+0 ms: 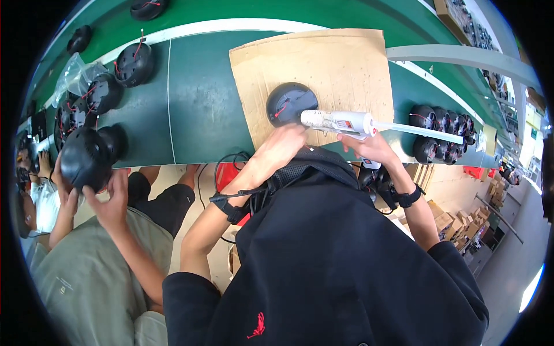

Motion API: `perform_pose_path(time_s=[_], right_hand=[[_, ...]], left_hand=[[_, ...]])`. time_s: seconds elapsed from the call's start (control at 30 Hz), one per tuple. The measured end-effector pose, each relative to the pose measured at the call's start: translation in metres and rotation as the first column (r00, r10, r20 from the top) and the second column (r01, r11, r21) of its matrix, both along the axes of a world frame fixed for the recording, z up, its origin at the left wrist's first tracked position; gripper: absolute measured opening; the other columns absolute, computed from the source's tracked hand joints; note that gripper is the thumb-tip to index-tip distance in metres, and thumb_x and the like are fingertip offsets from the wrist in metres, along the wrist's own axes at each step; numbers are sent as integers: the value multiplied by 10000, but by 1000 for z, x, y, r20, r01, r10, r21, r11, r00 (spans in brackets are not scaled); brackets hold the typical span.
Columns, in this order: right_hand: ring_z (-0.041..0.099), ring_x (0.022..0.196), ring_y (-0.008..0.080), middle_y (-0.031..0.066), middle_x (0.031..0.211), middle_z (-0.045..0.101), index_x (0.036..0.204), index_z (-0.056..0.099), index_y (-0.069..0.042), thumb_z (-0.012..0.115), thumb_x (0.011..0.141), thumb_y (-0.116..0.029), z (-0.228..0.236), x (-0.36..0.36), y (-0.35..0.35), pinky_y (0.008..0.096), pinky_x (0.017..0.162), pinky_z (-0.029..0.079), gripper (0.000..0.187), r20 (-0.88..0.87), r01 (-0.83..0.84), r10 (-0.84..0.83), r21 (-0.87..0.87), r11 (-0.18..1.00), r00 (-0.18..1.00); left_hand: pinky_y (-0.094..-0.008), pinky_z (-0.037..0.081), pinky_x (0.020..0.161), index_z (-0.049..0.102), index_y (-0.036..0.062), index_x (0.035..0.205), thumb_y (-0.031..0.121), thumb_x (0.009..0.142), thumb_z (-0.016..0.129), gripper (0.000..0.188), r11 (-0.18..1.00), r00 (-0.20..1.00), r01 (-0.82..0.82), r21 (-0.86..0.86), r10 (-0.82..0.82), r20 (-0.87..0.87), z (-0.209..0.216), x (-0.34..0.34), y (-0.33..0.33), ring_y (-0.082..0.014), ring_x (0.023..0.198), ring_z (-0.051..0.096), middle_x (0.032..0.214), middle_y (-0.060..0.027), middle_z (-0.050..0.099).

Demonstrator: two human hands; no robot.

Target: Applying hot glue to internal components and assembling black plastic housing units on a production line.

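We saw the green workbench (199, 124) stretching across the whole view, its edges bowed by the lens. At its left end sat a co-worker (109, 259) in a grey-green shirt, whose two hands held up a rounded black housing (85, 158) at the bench's near edge. Before the person lay a brown cardboard sheet (329, 63), flat on the bench. To its right we noted rows of black shells (424, 117) standing close together; to its left, more loose shells (134, 64) were scattered, some with red wires showing.

Over the sheet's near part we saw a white glue gun (337, 121), lying nearly level, its front end turned left. The right hand (369, 148) was wrapped around it from below, near the rear. The left hand (288, 143) was at the black bowl-shaped shell (293, 98), fingers by its near rim and just beneath the gun's front; blurred as they were, we could not tell whether they pinched it or merely touched it.

That shell rested on the cardboard, just beyond the left hand and to the left of the right hand's grasp, with the gun's front overlapping its right side in our view. A pale glue stick (421, 130) jutted rightward from the gun's back, and a thin red wire (281, 109) showed inside the shell.
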State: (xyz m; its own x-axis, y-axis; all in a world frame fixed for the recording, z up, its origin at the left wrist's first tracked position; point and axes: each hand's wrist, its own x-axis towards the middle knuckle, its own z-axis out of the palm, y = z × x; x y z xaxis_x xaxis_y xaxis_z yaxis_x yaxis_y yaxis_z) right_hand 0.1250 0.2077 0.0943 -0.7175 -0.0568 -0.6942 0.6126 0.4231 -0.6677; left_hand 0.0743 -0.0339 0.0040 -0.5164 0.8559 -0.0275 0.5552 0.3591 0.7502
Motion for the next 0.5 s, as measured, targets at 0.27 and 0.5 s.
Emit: perform_pose_path(time_s=[0.27, 0.5], right_hand=[[573, 577, 55, -2, 696, 626, 1159, 648, -22, 675, 949, -219, 12, -7, -7, 234, 445, 440, 289, 66, -25, 20, 67, 997, 998], [586, 586, 63, 4, 723, 640, 1131, 645, -16, 681, 945, -221, 11, -5, -7, 234, 456, 451, 279, 48, 7, -10, 69, 998, 999]], left_hand=[[-447, 538, 803, 641, -32, 872, 56, 847, 564, 120, 998, 999, 17, 63, -19, 30, -3, -2, -2, -367, 927, 633, 934, -187, 636], [-401, 557, 786, 698, -9, 985, 73, 839, 662, 171, 974, 977, -191, 121, 176, 120, 7, -13, -10, -333, 869, 680, 905, -166, 687]])
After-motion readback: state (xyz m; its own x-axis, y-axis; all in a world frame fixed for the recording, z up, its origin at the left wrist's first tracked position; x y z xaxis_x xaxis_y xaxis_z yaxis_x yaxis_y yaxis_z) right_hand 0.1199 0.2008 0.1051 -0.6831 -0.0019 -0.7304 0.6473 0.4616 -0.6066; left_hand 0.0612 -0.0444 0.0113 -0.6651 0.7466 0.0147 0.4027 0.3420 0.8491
